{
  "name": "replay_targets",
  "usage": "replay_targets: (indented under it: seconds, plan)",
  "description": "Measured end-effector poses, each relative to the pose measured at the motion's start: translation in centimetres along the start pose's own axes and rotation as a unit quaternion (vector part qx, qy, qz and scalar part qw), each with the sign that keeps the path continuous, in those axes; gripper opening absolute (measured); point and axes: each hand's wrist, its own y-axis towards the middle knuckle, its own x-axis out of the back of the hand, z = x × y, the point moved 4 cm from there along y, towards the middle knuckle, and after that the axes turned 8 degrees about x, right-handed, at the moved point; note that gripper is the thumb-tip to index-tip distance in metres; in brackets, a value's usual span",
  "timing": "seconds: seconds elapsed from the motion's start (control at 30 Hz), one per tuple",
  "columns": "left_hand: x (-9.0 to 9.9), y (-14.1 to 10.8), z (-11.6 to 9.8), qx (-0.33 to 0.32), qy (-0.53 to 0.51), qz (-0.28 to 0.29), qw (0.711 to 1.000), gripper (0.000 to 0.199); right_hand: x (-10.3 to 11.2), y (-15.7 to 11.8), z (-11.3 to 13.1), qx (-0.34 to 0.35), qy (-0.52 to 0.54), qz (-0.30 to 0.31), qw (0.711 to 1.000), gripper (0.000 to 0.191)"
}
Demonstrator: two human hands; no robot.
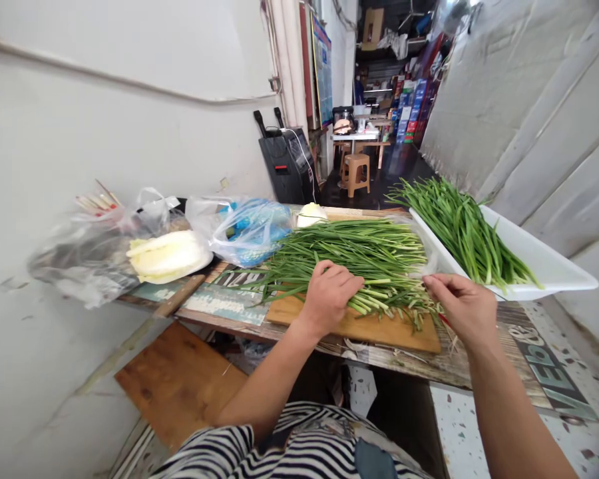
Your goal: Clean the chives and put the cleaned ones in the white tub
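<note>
at far left, a pale cabbage [170, 257] lies on the table [214, 301], just beside a clear bag [252, 233]. and here's the left hand [331, 296], fingers curled and clamped on some greens [349, 249], the big pile spread over the wooden board [374, 327] and past its back edge! over to the right hand [462, 307], thumb and fingertips pinched together at the stem ends; can't tell what's between them. far right, a white tray [534, 256] holds more greens.

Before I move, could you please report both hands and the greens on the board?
Left hand curled over greens. Right hand pinched near stem ends. White tray close by, right.
</note>
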Motion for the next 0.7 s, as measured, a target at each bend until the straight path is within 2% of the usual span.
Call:
replay_targets:
  seconds: [0.03,0.1,0.2,0.27,0.33,0.37,0.43,0.5,0.57,0.7]
  plan:
    - [0.2,0.0,0.0,-0.002,-0.001,-0.011,1.0,0.024,0.0,0.0,0.3,0.017,-0.011,0.01,1.0,0.029]
    - [0.4,0.0,-0.1,-0.011,-0.001,-0.02,1.0,0.025,-0.7,0.0,1.9,0.101,-0.034,0.052,0.993,0.027]
    - [0.5,0.2,-0.8,-0.023,0.004,-0.007,1.0,0.026,-3.0,-0.2,4.6,0.226,-0.083,0.11,0.964,0.027]
    - [0.6,0.3,-1.2,-0.028,0.006,0.011,1.0,0.026,-4.3,-0.2,5.5,0.274,-0.117,0.152,0.942,0.025]
    - [0.7,0.3,-1.1,-0.031,0.003,0.029,0.999,0.026,-4.8,-0.1,5.3,0.303,-0.138,0.203,0.921,0.027]
    - [0.8,0.2,-0.9,-0.03,0.002,0.036,0.999,0.026,-4.6,0.1,4.8,0.306,-0.147,0.219,0.915,0.031]
    - [1.2,0.1,0.0,-0.017,0.007,0.038,0.999,0.023,-3.2,0.5,3.0,0.286,-0.175,0.211,0.918,0.035]
    - [1.6,0.1,1.1,0.013,0.018,0.033,0.999,0.022,-1.2,0.8,0.9,0.232,-0.23,0.141,0.935,0.037]
    - [1.9,0.2,2.0,0.049,0.026,0.032,0.998,0.028,-0.1,0.7,-1.1,0.191,-0.282,0.134,0.93,0.035]
    - [2.1,0.4,2.3,0.093,0.032,0.033,0.995,0.041,-0.8,0.0,-2.6,0.194,-0.298,0.184,0.916,0.03]
